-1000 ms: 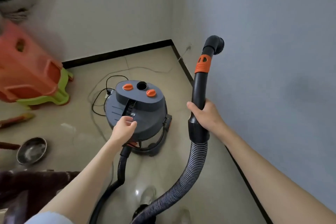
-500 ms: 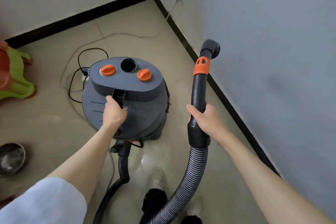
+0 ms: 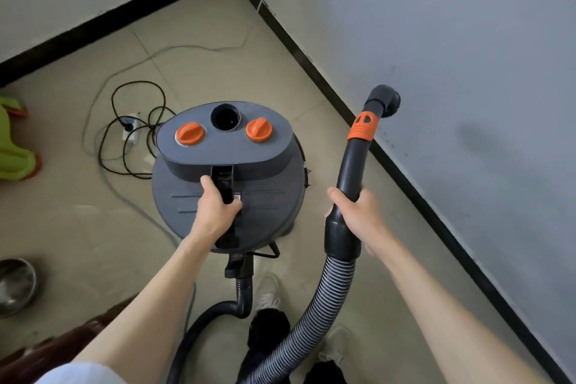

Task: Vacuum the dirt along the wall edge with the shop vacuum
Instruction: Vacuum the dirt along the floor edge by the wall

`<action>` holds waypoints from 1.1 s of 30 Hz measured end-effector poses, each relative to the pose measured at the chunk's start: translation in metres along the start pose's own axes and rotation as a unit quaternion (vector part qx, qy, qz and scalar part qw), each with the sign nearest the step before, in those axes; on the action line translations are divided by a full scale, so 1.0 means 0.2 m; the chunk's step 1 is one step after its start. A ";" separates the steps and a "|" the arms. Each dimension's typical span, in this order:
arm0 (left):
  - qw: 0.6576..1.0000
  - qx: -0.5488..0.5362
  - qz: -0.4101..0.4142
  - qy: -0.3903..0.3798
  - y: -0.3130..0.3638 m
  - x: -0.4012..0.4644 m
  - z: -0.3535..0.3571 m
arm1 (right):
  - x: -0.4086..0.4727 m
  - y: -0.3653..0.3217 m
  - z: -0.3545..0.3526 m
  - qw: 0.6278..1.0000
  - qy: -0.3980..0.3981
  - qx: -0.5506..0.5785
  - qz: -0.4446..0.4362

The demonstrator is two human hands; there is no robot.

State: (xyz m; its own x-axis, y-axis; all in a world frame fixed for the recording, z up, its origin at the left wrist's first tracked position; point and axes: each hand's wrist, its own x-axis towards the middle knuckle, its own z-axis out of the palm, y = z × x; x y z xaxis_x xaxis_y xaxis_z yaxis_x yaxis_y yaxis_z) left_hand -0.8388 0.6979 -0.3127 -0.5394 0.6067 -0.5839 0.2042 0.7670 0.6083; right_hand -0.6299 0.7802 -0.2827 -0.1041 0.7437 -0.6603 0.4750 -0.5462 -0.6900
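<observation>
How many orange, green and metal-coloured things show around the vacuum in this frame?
Orange: 3, the left knob, the right knob and the collar on the wand
Green: 1, a plastic item cut off at the left edge
Metal: 1, a bowl
Total: 5

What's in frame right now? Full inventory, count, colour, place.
shop vacuum: 1, grey, centre floor
knobs: 2, orange, on vacuum top, flanking a round black port
wand: 1, black with orange collar, held upright near right wall
hose: 1, ribbed grey-black, from wand down to bottom edge
power cord: 1, black, looped on floor left of vacuum
power strip: 1, white, under the cord loops
metal bowl: 1, silver, left edge on floor
plastic item: 1, green-orange, left edge, cropped
baseboard: black, along both walls
left hand: grips the vacuum's handle
right hand: grips the wand
</observation>
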 end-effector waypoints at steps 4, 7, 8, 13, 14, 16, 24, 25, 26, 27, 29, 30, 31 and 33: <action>0.999 0.013 0.010 -0.032 0.04 -0.10 0.15 | -0.04 0.12 -0.12 1.000 0.018 0.001 0.007; 0.997 0.041 0.020 -0.054 0.07 -0.16 0.25 | -0.08 0.24 -0.23 0.999 0.035 -0.001 0.011; 0.996 0.054 0.024 -0.061 0.08 -0.18 0.28 | -0.10 0.28 -0.27 0.999 0.042 -0.002 0.014; 0.988 0.120 0.048 -0.088 0.11 -0.32 0.48 | -0.23 0.53 -0.51 0.996 0.084 -0.015 0.018; 0.986 0.130 0.054 -0.092 0.12 -0.35 0.53 | -0.26 0.59 -0.56 0.995 0.093 -0.009 0.018; 0.982 0.144 0.068 -0.097 0.14 -0.42 0.63 | -0.32 0.70 -0.67 0.994 0.108 0.011 0.023; 0.971 0.174 0.113 -0.117 0.17 -0.73 1.04 | -0.55 1.18 -1.09 0.976 0.198 0.072 0.064; 0.970 0.173 0.120 -0.123 0.17 -0.77 1.10 | -0.59 1.23 -1.14 0.972 0.210 0.077 0.066; 0.968 0.172 0.126 -0.129 0.18 -0.81 1.15 | -0.62 1.28 -1.18 0.969 0.222 0.083 0.068; 0.967 0.171 0.131 -0.133 0.19 -0.85 1.20 | -0.65 1.33 -1.21 0.966 0.233 0.086 0.073; 0.965 0.172 0.142 -0.139 0.19 -0.91 1.29 | -0.72 1.43 -1.27 0.961 0.247 0.095 0.085; 0.962 0.173 0.150 -0.146 0.19 -0.95 1.34 | -0.75 1.48 -1.28 0.956 0.256 0.106 0.092; 0.960 0.174 0.159 -0.154 0.20 -0.97 1.39 | -0.79 1.52 -1.30 0.951 0.269 0.117 0.096; 0.954 0.179 0.170 -0.169 0.21 -1.03 1.48 | -0.84 1.61 -1.32 0.941 0.290 0.134 0.109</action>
State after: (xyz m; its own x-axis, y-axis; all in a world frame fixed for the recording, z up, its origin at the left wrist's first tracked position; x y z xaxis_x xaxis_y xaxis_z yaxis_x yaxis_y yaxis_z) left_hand -0.4770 0.6667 -0.3272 -0.1107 0.8191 -0.5629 0.6188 0.5000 0.6059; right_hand -0.2293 0.5800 -0.3156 0.5024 0.6458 -0.5749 0.1849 -0.7298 -0.6582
